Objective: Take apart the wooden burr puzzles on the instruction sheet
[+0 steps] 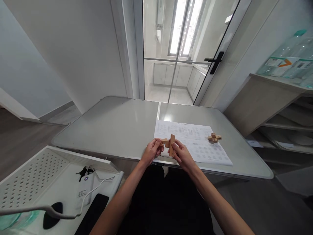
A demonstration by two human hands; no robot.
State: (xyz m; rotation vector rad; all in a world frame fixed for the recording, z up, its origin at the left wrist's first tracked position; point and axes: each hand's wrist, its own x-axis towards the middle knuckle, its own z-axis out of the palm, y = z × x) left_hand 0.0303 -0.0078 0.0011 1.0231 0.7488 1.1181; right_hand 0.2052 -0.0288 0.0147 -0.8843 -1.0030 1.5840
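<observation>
Low at the left, closest of all: white perforated rack [29, 176], carrying a dark phone [94, 212], a white power bank [84, 192] trailing a white cable [99, 185], and a bunch of black keys [84, 171].

Beyond that, two bare forearms reaching up the middle to the near edge of the desk [117, 127]. Left hand [152, 151] closed in a pinch, thumb and fingertips on the left end of a wooden puzzle [170, 144]. Right hand [182, 156] closed too, fingers wrapped about the lower part of its upright bar. Held just above the desk's near edge, between the two hands, over the left side of a printed sheet [210, 153].

Pale, bare-looking wood; square-section bars crossed at right angles, one upright, another jutting left; notches too small to make out. Judged light and stiff, hard-edged, dry enough not to slip, not especially fragile. Loosely interlocked bars probably apt to slide apart if gripped on one bar only. Best taken by the flat faces near the bar ends, one hand to each bar, leaving the crossing free.

Farther out on the sheet, well apart to the right: second wooden cross [214, 137], lying flat, untouched. Sheet covered with rows of small diagrams, unreadable from here.

Past the desk's far edge, a glass door [214, 62] with a black handle, bright room behind. At far right, a shelf unit [269, 101] with clear plastic bottles [288, 62] on top.
</observation>
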